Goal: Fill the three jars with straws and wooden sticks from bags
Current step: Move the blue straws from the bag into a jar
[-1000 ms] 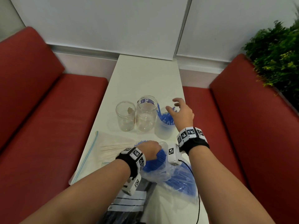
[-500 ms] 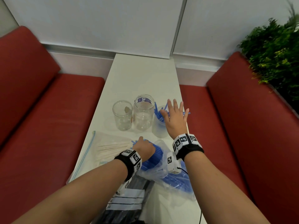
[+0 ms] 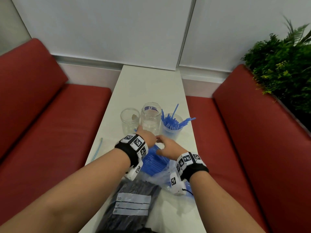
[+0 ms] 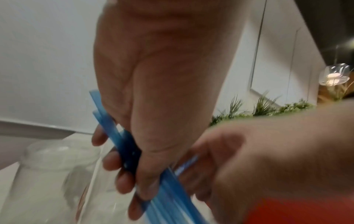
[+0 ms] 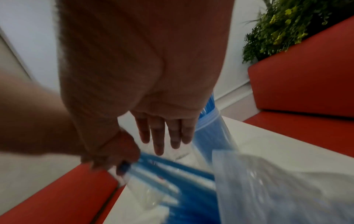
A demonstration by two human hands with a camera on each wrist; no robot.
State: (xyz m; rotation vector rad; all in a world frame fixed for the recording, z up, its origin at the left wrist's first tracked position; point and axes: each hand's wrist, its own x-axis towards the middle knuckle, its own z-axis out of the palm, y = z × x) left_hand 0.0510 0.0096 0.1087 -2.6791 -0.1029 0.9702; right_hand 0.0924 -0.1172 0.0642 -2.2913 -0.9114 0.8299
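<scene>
Three clear jars stand in a row on the white table: the left jar, the middle jar and the right jar, which holds several blue straws. My left hand grips a small bunch of blue straws, fingers curled round them, just in front of the middle jar. My right hand hovers beside it with straight fingers over the mouth of the clear bag of blue straws and holds nothing.
A bag of black straws lies at the table's near end. The zip edge of another clear bag shows left of my left arm. Red benches flank the table, and a green plant stands at the right.
My right hand has come back from the right jar to the bag. My left hand has lifted forward out of the bag with blue straws in its grip.
</scene>
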